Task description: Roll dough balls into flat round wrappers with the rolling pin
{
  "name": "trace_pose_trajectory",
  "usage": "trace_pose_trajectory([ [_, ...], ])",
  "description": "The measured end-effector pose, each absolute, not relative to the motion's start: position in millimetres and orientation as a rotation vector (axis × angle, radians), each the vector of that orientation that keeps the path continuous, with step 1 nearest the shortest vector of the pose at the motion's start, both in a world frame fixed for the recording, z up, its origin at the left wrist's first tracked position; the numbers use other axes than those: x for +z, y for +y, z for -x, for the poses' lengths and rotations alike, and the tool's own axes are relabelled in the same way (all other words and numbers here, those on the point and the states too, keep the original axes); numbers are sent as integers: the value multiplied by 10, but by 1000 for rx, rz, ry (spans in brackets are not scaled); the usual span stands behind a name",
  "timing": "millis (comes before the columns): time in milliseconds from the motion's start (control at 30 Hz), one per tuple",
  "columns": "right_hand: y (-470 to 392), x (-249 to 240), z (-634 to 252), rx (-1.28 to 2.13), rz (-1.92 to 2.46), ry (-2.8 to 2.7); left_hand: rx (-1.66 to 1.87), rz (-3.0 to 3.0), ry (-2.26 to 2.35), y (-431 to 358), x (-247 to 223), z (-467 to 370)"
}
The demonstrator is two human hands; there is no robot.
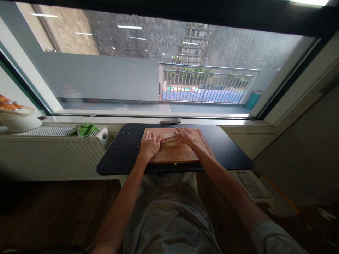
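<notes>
A slim rolling pin with reddish lettering lies across a flat, pale round of dough, which shows on both sides of it. Both rest on a wooden cutting board. My left hand is on the pin's left end, its thumb beside the lettering and its fingers curved over the board's left side. My right hand is closed over the pin's right end, a bit farther from me. The hands cover both ends of the pin.
Beneath the board stands a small black table with rounded corners and pale crumbs. A radiator with a green cloth is at the left, near a white pot. A window sill borders the table's far edge.
</notes>
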State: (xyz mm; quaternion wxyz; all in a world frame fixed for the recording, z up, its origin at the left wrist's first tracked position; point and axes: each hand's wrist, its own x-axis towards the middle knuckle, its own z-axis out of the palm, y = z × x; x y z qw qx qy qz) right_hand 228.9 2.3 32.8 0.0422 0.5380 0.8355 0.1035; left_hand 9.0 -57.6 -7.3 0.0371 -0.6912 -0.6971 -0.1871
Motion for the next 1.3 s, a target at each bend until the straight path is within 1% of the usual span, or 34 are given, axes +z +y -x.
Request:
trace_pose_trajectory([
  [133,-30,291,-2284,368,-1683,2617,-518,2154,-2182,-329,22,4],
  [400,50,267,-2208,259,-1775,2577,-498,2163,-2309,-140,151,-6],
  [700,119,186,-2310,363,-1578,2649,-499,2163,-2202,-424,78,-23],
  [1100,283,263,-2174,262,-1711,2677,-557,2042,-2179,-1046,-34,-314],
  [1300,268,301,-2146,273,-1637,2692,-586,2057,-2197,-1016,-46,-291],
])
